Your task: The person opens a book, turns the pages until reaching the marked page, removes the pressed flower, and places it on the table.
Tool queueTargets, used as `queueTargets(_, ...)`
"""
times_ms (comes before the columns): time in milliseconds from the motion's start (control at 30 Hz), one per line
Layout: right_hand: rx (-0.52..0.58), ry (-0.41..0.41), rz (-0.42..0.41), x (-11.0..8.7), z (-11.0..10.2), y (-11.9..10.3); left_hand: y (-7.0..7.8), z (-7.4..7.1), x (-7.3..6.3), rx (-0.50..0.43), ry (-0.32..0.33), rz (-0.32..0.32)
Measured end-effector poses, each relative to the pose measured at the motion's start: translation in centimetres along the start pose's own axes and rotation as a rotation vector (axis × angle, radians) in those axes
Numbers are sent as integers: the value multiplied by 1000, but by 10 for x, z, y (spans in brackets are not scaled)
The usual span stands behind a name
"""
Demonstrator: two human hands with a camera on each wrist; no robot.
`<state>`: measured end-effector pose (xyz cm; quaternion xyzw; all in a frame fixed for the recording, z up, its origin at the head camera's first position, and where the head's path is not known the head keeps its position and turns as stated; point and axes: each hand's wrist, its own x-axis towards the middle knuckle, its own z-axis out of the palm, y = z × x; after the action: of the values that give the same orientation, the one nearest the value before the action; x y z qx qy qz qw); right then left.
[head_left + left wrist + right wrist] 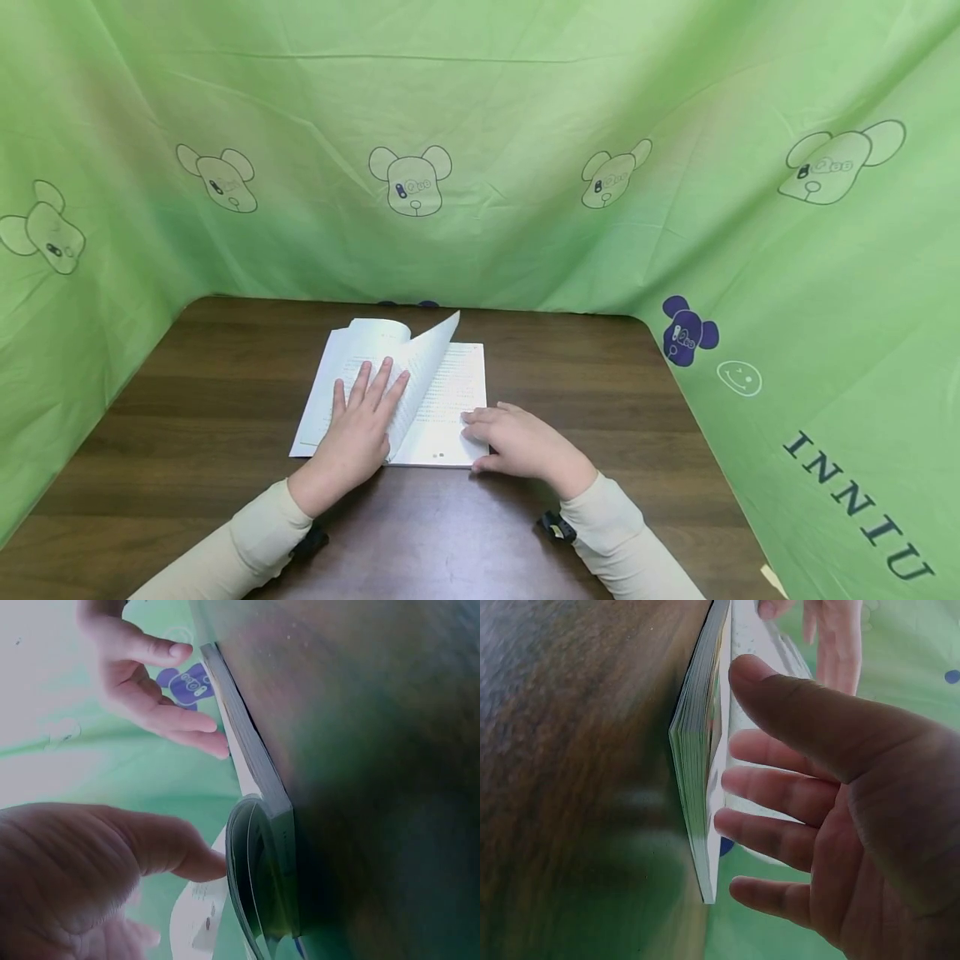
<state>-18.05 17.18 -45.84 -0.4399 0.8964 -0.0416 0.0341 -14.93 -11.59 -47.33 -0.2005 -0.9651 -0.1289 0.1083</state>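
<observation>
"Fingers of the left hand (pixel 358 432) lie spread, nearly straight, over the left pages (pixel 378 335), pinching nothing I can see. What about the right hand (pixel 517 437)?"

"Relaxed and open at the lower right edge of the book (pixel 461 375), gripping nothing. Whether its fingertips touch paper, I can't tell."

"And the book itself?"

"Lying open on the desk (pixel 600 375), its left side beneath the left hand."

"How far along, would you say?"

"Partway through a page turn, I'd judge. At least one raised page (pixel 427 367) leans over the right side, not yet flat. Laying that down seems left to do, and there's a thick stack of pages (pixel 695 761) on the right."
</observation>
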Motion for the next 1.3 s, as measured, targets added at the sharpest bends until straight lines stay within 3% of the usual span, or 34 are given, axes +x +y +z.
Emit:
queueTargets(167, -6, -17, 6, 1, 0, 0, -1, -2, -1, 14, -33, 91)
queueTargets(333, -10, -30, 9, 2, 0, 0, -2, -4, -1, 14, -125, 133)
queueTargets(533, -19, -26, 7, 1, 2, 0, -2, -8, -1, -1, -217, 73)
queueTargets(667, -36, -26, 8, 1, 3, 0, -4, -9, -1, -20, -244, 13)
queueTargets(1067, -36, -33, -1, 0, 2, 0, -5, -9, 0, -16, -226, -82)
queueTargets(1300, -52, 2, -28, 1, 2, 2, -5, -10, 1, 1, -205, -76)
